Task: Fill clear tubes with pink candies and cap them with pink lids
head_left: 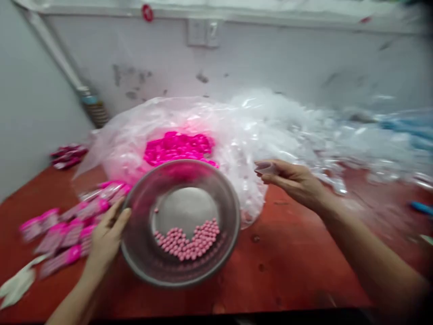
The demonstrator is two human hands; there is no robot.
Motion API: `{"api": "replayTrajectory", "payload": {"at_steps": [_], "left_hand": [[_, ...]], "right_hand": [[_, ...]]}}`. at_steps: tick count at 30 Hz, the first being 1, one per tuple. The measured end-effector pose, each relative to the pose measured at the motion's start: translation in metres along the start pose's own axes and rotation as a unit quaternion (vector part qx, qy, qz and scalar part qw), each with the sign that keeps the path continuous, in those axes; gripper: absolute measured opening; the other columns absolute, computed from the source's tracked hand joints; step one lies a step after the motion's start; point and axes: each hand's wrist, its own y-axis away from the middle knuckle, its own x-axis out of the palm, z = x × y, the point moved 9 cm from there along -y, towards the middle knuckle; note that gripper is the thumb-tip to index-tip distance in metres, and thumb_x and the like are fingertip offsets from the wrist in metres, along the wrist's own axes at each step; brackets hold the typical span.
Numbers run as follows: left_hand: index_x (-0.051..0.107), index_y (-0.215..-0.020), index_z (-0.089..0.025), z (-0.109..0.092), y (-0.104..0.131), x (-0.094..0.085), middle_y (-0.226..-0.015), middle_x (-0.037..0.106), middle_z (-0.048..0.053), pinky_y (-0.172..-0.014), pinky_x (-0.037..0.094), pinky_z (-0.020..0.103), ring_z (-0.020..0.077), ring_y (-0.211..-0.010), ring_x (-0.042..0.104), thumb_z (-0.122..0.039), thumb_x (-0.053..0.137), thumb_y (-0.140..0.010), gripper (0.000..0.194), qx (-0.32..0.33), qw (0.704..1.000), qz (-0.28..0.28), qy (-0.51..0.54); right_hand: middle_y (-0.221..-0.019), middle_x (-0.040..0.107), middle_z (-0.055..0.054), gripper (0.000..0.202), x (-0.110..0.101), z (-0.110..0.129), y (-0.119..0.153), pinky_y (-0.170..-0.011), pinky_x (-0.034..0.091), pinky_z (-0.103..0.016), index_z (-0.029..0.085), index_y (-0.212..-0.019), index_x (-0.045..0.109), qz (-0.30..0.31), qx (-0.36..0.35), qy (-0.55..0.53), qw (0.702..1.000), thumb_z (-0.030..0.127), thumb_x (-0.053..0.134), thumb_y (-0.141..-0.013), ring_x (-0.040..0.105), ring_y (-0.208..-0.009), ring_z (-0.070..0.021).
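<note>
A metal bowl (182,275) stands in front of me on the red table, with many small pink balls (189,243) gathered in the near part of its bottom. My left hand (108,230) grips the bowl's left rim, thumb over the edge. To the right of the bowl and apart from it, my right hand (291,178) pinches a small translucent cup (267,169). Whether anything lies in the cup I cannot tell. Behind the bowl, bright pink caps or lids (179,146) lie in an open clear plastic bag (135,122).
Several clear containers with pink caps (67,232) lie at the left, near a white glove-like piece (18,282). Dark pink shiny pieces (68,155) sit by the wall. Clear plastic pieces (358,144) spread along the back right of the red table (287,262). A blue object (421,207) lies far right.
</note>
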Motion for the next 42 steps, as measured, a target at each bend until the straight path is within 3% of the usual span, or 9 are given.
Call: {"api": "replayTrajectory", "payload": {"at_steps": [2,5,8,12,21,30,34,37,42], "left_hand": [[0.051,-0.124,-0.026,0.01,0.003,-0.009,-0.122,0.057,0.005,-0.093,0.045,0.04,0.0279,-0.109,0.054,-0.048,0.065,-0.071,0.059,-0.022,0.999,0.01,0.044],[0.053,-0.122,-0.023,0.011,0.002,-0.002,-0.124,0.056,0.006,-0.099,0.04,0.039,0.0265,-0.113,0.051,-0.044,0.065,-0.073,0.055,-0.009,0.995,0.019,0.1],[0.053,-0.122,-0.021,0.008,0.002,0.004,-0.124,0.056,0.007,-0.102,0.037,0.038,0.0255,-0.116,0.05,-0.041,0.064,-0.075,0.052,0.003,0.99,0.031,0.137],[0.051,-0.124,-0.02,0.005,0.004,0.004,-0.121,0.057,0.008,-0.103,0.036,0.039,0.0254,-0.116,0.049,-0.039,0.061,-0.078,0.051,0.009,0.988,0.038,0.148],[0.046,-0.128,-0.02,0.013,0.002,0.006,-0.13,0.05,0.006,-0.106,0.032,0.036,0.0241,-0.12,0.046,-0.039,0.057,-0.082,0.051,0.021,0.986,0.052,0.154],[0.042,-0.131,-0.015,0.012,0.005,0.007,-0.109,0.063,0.009,-0.097,0.042,0.035,0.0237,-0.109,0.054,-0.04,0.054,-0.084,0.055,0.036,0.988,0.05,0.145],[0.039,-0.132,-0.015,0.01,0.005,0.006,-0.114,0.061,0.01,-0.097,0.042,0.037,0.0229,-0.112,0.053,-0.039,0.05,-0.086,0.053,0.06,0.991,0.052,0.108],[0.044,-0.129,-0.015,-0.012,0.009,-0.004,-0.133,0.046,0.012,-0.105,0.032,0.04,0.0232,-0.124,0.04,-0.035,0.049,-0.087,0.047,0.152,0.988,0.019,-0.006],[0.049,-0.125,-0.015,-0.067,0.032,0.0,-0.131,0.049,0.009,-0.105,0.032,0.034,0.0196,-0.122,0.043,-0.025,0.05,-0.087,0.04,0.297,0.95,0.056,-0.08]], "right_hand": [[-0.097,0.062,-0.006,0.03,0.047,0.048,-0.011,-0.072,0.048,-0.036,0.023,-0.114,0.054,0.099,-0.065,-0.023,0.993,0.033,0.048,-0.086,0.06,-0.086,-0.0193],[-0.092,0.059,-0.009,0.034,0.131,0.096,-0.012,-0.072,0.046,-0.036,0.018,-0.121,0.049,0.233,-0.166,0.125,0.95,0.026,0.042,-0.089,0.057,-0.082,-0.0191],[-0.089,0.055,-0.011,0.041,0.2,0.101,-0.012,-0.072,0.044,-0.035,0.009,-0.13,0.039,0.301,-0.233,0.272,0.884,0.017,0.037,-0.089,0.053,-0.079,-0.0193],[-0.097,0.053,-0.014,0.045,0.246,0.082,-0.01,-0.076,0.042,-0.033,0.007,-0.129,0.039,0.36,-0.281,0.356,0.815,0.009,0.037,-0.084,0.051,-0.086,-0.0206],[-0.091,0.057,-0.011,0.029,0.272,0.106,0.009,-0.075,0.037,-0.032,0.011,-0.114,0.051,0.398,-0.362,0.369,0.758,0.015,0.032,-0.093,0.05,-0.087,-0.0193],[-0.091,0.059,-0.01,0.03,0.3,0.136,0.027,-0.076,0.044,-0.032,0.01,-0.112,0.053,0.419,-0.395,0.257,0.777,0.013,0.031,-0.091,0.052,-0.085,-0.0189],[-0.1,0.058,-0.014,0.033,0.296,0.134,0.022,-0.079,0.046,-0.034,0.007,-0.115,0.05,0.437,-0.3,0.136,0.837,0.015,0.046,-0.084,0.055,-0.089,-0.0203],[-0.102,0.059,-0.01,0.036,0.283,0.127,0.014,-0.078,0.048,-0.032,0.012,-0.113,0.05,0.452,-0.143,-0.044,0.88,0.016,0.054,-0.078,0.059,-0.087,-0.0178],[-0.094,0.059,-0.002,0.034,0.251,0.123,0.005,-0.081,0.049,-0.029,0.018,-0.104,0.053,0.383,0.086,-0.365,0.844,0.02,0.065,-0.072,0.059,-0.086,-0.0136]]}}
